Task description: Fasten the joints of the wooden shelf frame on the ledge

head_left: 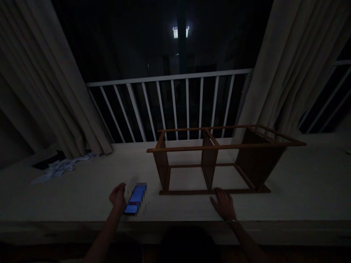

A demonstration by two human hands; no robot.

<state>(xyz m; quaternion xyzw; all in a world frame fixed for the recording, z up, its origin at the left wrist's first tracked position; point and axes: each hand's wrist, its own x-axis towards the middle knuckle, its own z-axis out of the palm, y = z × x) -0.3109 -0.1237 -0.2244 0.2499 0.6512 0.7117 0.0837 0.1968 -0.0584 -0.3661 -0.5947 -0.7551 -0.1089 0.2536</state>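
Observation:
My left hand point(117, 196) is closed in a pinch over the pale surface, left of a lit phone point(136, 199). A tiny thin piece pokes out at its fingertips, too small and dark to name. Beside the phone lie a few small bits that I cannot make out. My right hand point(224, 205) rests with fingers apart, its fingertips at the lower rail of a brown wooden shelf frame point(186, 192). The frame lies on its side, with panels standing between its long rails.
The pale ledge point(109, 210) runs across the view, its front edge near me. Crumpled sheets point(61, 168) lie at the far left. Behind are a white railing point(170, 77), a dark window and long curtains point(49, 80) on both sides. The room is dim.

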